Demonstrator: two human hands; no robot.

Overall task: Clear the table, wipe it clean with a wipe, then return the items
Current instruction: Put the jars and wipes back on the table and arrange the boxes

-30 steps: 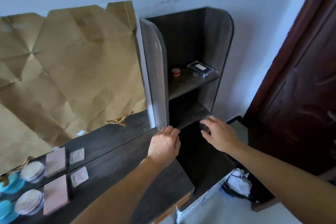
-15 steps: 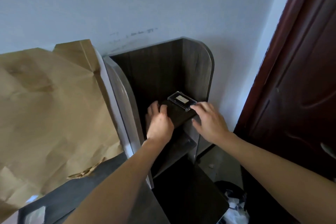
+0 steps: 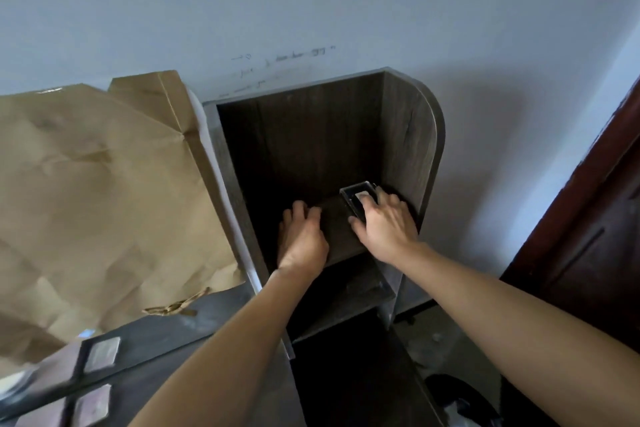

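both hands reach into the upper compartment of the dark wood shelf unit [image 3: 408, 135] that stands at the right end of the bench [image 3: 194, 333].

left hand [image 3: 302, 239]: palm down on the upper shelf board, left side, fingers curled forward. whatever lies beneath it is hidden, so i cannot tell whether this grip holds anything.

right hand [image 3: 389, 222]: laid over the clear plastic case [image 3: 356, 196] at the right side of the same shelf board, close to the rounded side panel. fingers wrap the case's near and right edges, thumb on its left edge; grip is clasped around the case. the case rests on or just above the board, which one i cannot tell. a pale label shows through its lid.

lower shelf board below the hands looks bare and dark.

crumpled brown paper [image 3: 104, 191] covers the panel left of the shelf unit. two small pale square pads [image 3: 102, 355] lie on the bench at lower left, blurred.
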